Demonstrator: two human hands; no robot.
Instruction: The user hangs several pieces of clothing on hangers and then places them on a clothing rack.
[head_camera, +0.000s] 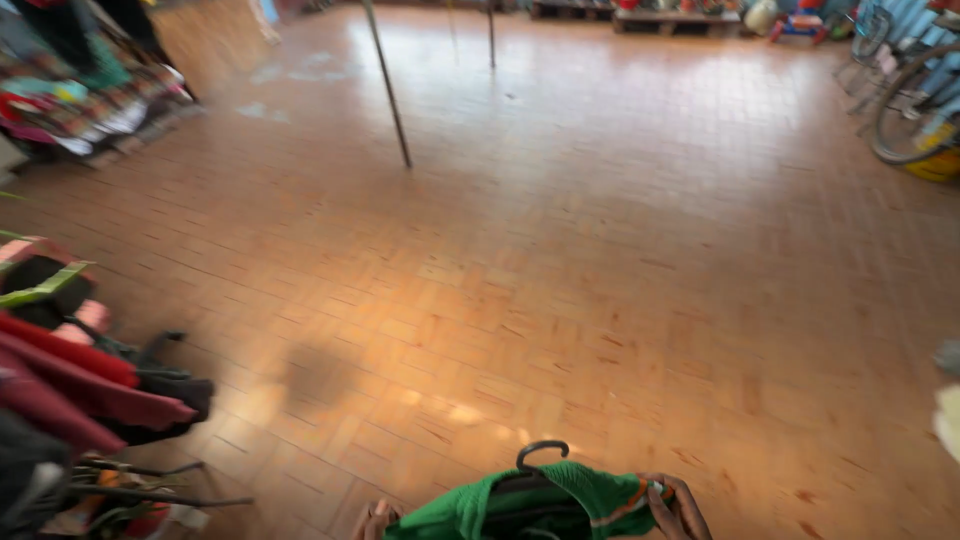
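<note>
A wide brick floor (560, 260) fills the frame, heaped clothes (70, 390) at lower left. At bottom centre, a green garment (560, 495) on a black hanger (540, 455). The right hand (678, 508) pinches its shoulder; the left hand (375, 520) barely shows, its grip unclear. Best keep both shoulders level so it stays hooked.

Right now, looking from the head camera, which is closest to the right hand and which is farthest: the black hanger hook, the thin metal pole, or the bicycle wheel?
1. The black hanger hook, just left of the right hand, atop the green garment it holds.
2. The thin metal pole, up the floor, toward the left.
3. The bicycle wheel, at the far right edge.
</note>
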